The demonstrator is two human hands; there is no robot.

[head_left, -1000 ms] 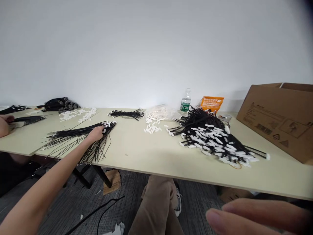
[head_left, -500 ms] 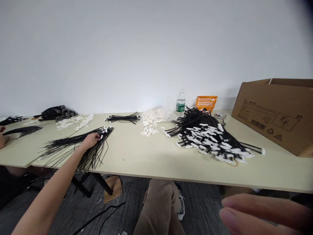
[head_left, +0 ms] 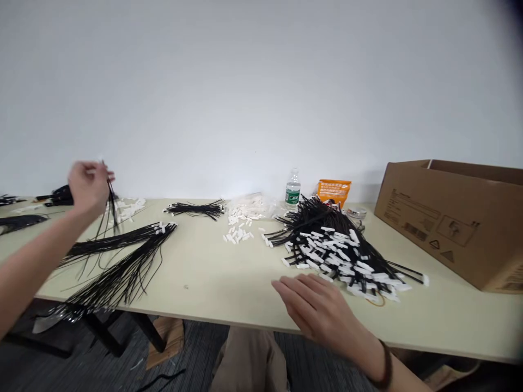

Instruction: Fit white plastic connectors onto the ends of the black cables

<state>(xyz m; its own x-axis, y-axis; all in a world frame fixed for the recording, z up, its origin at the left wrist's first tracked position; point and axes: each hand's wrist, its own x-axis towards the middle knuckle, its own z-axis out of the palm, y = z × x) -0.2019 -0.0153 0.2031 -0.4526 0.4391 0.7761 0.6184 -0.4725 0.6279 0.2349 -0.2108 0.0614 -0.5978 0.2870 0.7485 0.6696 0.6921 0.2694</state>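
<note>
My left hand (head_left: 90,182) is raised over the left side of the table, its fingers closed on a few black cables (head_left: 111,201) that hang down from it. Below lies a fanned bundle of black cables (head_left: 118,272) with white connectors at its upper right end. My right hand (head_left: 312,305), slightly blurred, hovers over the front of the table with its fingers stretched out and nothing in it. Beyond that hand is a large heap of black cables with white connectors (head_left: 335,253). Loose white connectors (head_left: 238,235) lie by a clear plastic bag (head_left: 255,207).
A cardboard box (head_left: 449,223) stands at the right. A water bottle (head_left: 292,190) and an orange packet (head_left: 334,190) are near the wall. A smaller cable bundle (head_left: 195,208) lies at the back. More dark cables (head_left: 20,222) are at the far left.
My left hand has lifted up and left from the bundle with a few cables. My right hand has come up over the table from the lower right corner. The view has shifted slightly.
</note>
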